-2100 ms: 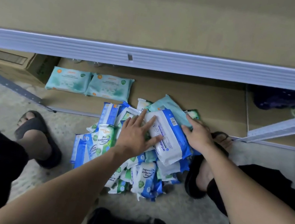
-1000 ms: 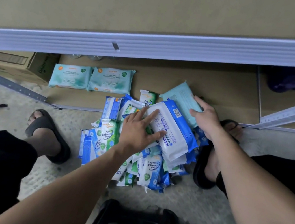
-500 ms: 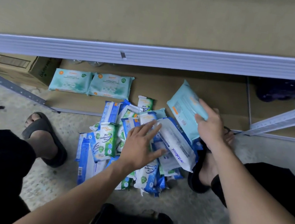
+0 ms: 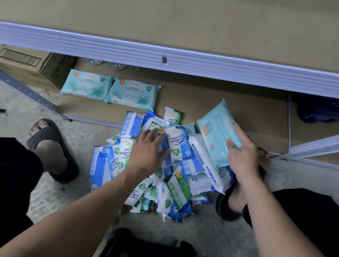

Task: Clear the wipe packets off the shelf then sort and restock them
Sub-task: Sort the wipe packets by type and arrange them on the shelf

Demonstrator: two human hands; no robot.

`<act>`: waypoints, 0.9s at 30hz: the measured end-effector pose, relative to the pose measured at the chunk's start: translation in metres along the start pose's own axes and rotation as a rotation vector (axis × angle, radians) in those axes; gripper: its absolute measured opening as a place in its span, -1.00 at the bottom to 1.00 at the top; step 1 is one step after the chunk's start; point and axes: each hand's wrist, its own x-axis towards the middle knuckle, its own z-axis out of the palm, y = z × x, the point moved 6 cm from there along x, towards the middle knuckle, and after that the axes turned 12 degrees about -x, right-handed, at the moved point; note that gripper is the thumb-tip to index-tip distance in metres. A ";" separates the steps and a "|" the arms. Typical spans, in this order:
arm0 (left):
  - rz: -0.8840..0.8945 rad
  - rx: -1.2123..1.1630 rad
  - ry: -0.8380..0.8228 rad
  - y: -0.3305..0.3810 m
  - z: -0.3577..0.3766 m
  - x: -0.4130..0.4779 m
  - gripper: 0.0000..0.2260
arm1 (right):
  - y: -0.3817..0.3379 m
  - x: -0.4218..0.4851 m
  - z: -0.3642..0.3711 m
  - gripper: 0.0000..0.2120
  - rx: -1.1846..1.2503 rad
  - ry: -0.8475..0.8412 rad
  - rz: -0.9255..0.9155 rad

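The teal packet [image 4: 216, 132] is up off the heap [image 4: 180, 186], tilted, gripped at its lower end by my right hand [image 4: 240, 158]. My left hand [image 4: 147, 153] lies flat with straight fingers on the mixed packets piled on the floor [image 4: 204, 231]. Only a matching pair [image 4: 133, 94] sits side by side on the bottom shelf [image 4: 223, 96], so I judge restocking barely begun.

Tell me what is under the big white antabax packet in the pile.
Smaller blue-and-white wipe packets poke out beneath the antabax packet at its lower edge. Whatever lies under its middle is covered, and the teal packet gripped by the right hand hides its upper right side.
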 end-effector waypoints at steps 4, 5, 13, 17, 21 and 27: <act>0.058 -0.021 0.013 0.001 -0.004 -0.002 -0.43 | -0.001 -0.007 -0.001 -0.52 -0.038 -0.007 0.003; 0.086 -0.031 0.005 0.002 -0.003 -0.006 -0.42 | -0.002 -0.008 -0.002 -0.51 -0.045 -0.009 0.005; 0.172 -0.059 0.010 -0.005 0.014 -0.049 -0.46 | -0.005 -0.025 -0.016 -0.51 -0.177 -0.035 0.015; 0.168 -0.084 0.052 -0.005 0.010 -0.052 -0.79 | -0.004 -0.033 -0.023 -0.50 -0.191 -0.043 0.000; 0.108 -0.163 0.131 0.008 -0.004 -0.027 -0.69 | 0.001 -0.040 -0.025 -0.48 -0.181 -0.015 -0.034; 0.102 -0.146 -0.066 0.046 0.012 0.027 -0.41 | 0.013 -0.040 -0.020 -0.46 -0.124 -0.018 -0.001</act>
